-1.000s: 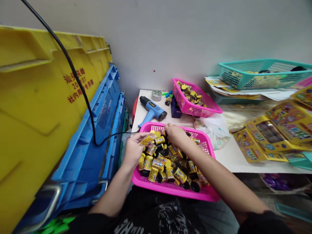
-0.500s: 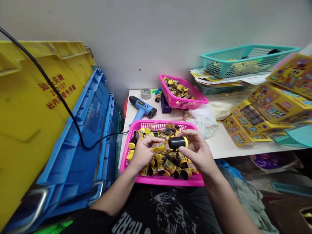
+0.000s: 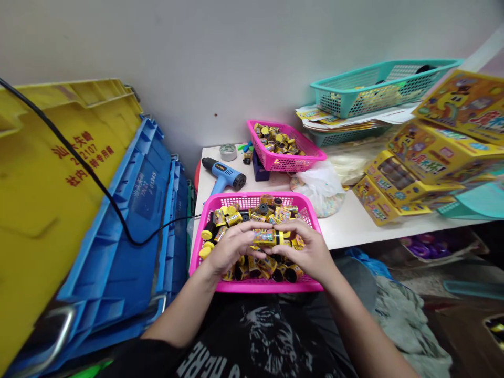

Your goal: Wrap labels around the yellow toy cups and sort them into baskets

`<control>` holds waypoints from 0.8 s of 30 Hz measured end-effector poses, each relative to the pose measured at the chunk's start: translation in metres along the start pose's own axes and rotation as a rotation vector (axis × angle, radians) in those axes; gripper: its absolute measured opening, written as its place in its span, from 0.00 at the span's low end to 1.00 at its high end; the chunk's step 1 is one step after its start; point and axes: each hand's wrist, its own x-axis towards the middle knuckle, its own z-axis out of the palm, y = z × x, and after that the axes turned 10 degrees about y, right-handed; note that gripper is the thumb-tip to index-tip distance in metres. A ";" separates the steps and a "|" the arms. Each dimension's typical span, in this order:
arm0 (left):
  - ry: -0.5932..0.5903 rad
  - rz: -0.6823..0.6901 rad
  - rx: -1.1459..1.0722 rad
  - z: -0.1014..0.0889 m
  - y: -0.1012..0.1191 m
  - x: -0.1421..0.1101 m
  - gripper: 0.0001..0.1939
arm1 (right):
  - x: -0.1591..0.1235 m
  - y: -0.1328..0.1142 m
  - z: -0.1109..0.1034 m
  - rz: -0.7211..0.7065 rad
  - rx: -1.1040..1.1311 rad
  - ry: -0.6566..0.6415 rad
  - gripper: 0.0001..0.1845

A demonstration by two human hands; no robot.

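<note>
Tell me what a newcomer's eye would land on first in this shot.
The bright pink plastic basket at the centre stands out first, heaped with small yellow-and-black cylinders, while the left hand and right hand hold one yellow-and-black cylinder above it. To the left, a large yellow plastic crate and a blue plastic crate stand tilted. To the right, colourful yellow printed cartons sit on the white table.

The head-worn camera is looking forward and down from above, sitting close over the left hand (image 3: 232,247) and right hand (image 3: 303,249). It is framing a pink basket (image 3: 255,286) below, with the wall (image 3: 197,63) beyond.
</note>
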 end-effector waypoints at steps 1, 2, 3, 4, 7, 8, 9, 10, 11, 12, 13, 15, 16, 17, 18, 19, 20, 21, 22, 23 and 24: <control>0.013 0.008 0.005 0.002 -0.002 0.000 0.20 | -0.001 0.002 0.002 -0.003 0.053 -0.016 0.18; 0.052 0.026 0.019 0.004 -0.003 0.000 0.19 | -0.003 0.004 0.004 0.023 0.132 -0.030 0.20; 0.097 0.045 0.031 0.007 -0.005 0.000 0.18 | -0.005 0.006 0.007 0.080 0.228 -0.041 0.22; 0.127 0.062 0.033 0.010 -0.007 0.000 0.17 | -0.008 0.008 0.009 0.158 0.328 -0.056 0.23; 0.114 0.102 0.029 0.018 -0.009 0.000 0.16 | -0.013 0.014 0.015 0.413 0.566 -0.126 0.23; 0.099 0.125 0.039 0.020 -0.009 0.000 0.16 | -0.014 0.015 0.017 0.459 0.611 -0.152 0.23; 0.091 0.153 0.052 0.021 -0.008 0.000 0.15 | -0.015 0.015 0.018 0.481 0.645 -0.172 0.24; 0.093 0.186 0.071 0.023 -0.007 0.000 0.15 | -0.015 0.016 0.019 0.485 0.673 -0.175 0.24; 0.102 0.222 0.094 0.024 -0.006 -0.001 0.14 | -0.015 0.016 0.019 0.476 0.695 -0.166 0.23; 0.110 0.253 0.121 0.025 -0.005 -0.002 0.13 | -0.015 0.017 0.019 0.458 0.709 -0.156 0.22; 0.115 0.275 0.147 0.026 -0.005 -0.003 0.13 | -0.015 0.017 0.019 0.440 0.715 -0.146 0.21; 0.110 0.291 0.184 0.027 -0.005 -0.005 0.13 | -0.016 0.020 0.018 0.411 0.712 -0.138 0.20; 0.104 0.290 0.190 0.028 -0.005 -0.006 0.14 | -0.016 0.021 0.018 0.399 0.702 -0.134 0.20; 0.099 0.288 0.189 0.028 -0.006 -0.007 0.14 | -0.016 0.023 0.018 0.382 0.689 -0.128 0.20; 0.095 0.286 0.188 0.028 -0.007 -0.008 0.14 | -0.017 0.025 0.017 0.361 0.673 -0.121 0.20; 0.093 0.286 0.188 0.029 -0.008 -0.008 0.14 | -0.017 0.027 0.017 0.337 0.656 -0.118 0.20; 0.094 0.287 0.191 0.029 -0.009 -0.008 0.14 | -0.017 0.028 0.017 0.316 0.637 -0.120 0.20; 0.099 0.289 0.193 0.030 -0.010 -0.009 0.14 | -0.017 0.030 0.016 0.300 0.614 -0.123 0.19; 0.105 0.290 0.196 0.031 -0.011 -0.009 0.14 | -0.017 0.032 0.016 0.291 0.589 -0.128 0.19; 0.116 0.289 0.199 0.032 -0.012 -0.009 0.14 | -0.016 0.033 0.015 0.288 0.568 -0.133 0.20; 0.130 0.288 0.200 0.033 -0.013 -0.009 0.14 | -0.016 0.034 0.014 0.292 0.555 -0.138 0.20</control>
